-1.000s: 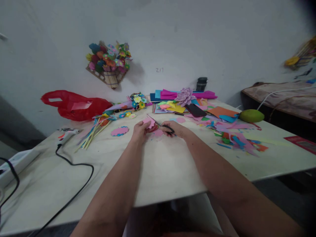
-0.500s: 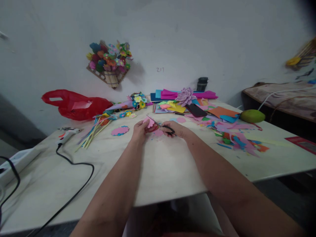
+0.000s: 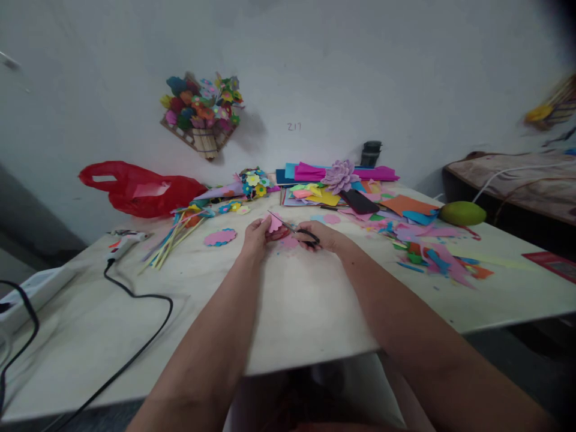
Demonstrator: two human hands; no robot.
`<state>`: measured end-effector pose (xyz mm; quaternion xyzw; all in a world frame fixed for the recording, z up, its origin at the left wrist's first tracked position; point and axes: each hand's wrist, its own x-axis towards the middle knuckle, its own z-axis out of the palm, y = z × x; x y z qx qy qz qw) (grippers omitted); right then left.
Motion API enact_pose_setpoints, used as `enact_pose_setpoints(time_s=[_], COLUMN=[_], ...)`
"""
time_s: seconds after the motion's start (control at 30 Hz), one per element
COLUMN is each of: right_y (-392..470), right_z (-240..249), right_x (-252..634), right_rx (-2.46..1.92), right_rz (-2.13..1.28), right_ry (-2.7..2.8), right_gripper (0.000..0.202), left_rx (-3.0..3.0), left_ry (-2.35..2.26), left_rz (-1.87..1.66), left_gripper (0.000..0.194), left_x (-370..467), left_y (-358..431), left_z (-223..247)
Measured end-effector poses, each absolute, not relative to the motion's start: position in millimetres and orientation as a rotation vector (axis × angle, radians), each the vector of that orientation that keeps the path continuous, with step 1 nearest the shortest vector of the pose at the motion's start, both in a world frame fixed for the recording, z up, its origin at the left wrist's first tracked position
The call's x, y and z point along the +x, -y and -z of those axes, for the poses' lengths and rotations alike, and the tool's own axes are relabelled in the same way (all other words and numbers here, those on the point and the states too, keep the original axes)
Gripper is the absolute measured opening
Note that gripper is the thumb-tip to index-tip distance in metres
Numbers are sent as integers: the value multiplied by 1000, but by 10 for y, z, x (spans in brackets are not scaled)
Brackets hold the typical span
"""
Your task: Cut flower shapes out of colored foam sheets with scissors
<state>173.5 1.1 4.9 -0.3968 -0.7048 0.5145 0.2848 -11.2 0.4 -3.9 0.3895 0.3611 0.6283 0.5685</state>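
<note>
Near the middle of the table, my left hand (image 3: pixel 257 236) is closed on a pink scalloped paper piece (image 3: pixel 275 223). My right hand (image 3: pixel 318 235) grips the black handles of a pair of scissors (image 3: pixel 308 236), whose blades point up and left beside the pink paper. Something red shows just under the paper between my hands. On the table below lies another pink paper piece (image 3: pixel 288 242) with small scraps around it. Left of my left hand rests a pink scalloped shape with a blue edge (image 3: pixel 220 237).
A glue gun (image 3: pixel 128 245) with a black cord and a white power strip (image 3: pixel 38 295) are at the left. Behind are a red bag (image 3: pixel 144 193) and paper flowers (image 3: pixel 254 182). A phone (image 3: pixel 359 201), paper scraps (image 3: pixel 443 259) and a green fruit (image 3: pixel 462 213) lie rightward.
The whole view has shifted slightly, with background things a little further right. Both hands keep their holds on the paper and scissors, nearly in place.
</note>
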Motion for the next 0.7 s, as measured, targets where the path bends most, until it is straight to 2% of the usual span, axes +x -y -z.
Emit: enact_pose_setpoints(time_s=[0.7], right_y=[53], right_z=[-115], right_x=[1675], right_rx=[-1118], right_rz=[-1361], right_ry=[1816], right_gripper=[19], left_rx=[913], left_ry=[-858], left_rz=[-1473], left_gripper=[26], left_x=[-113], left_y=[-10], left_z=[42])
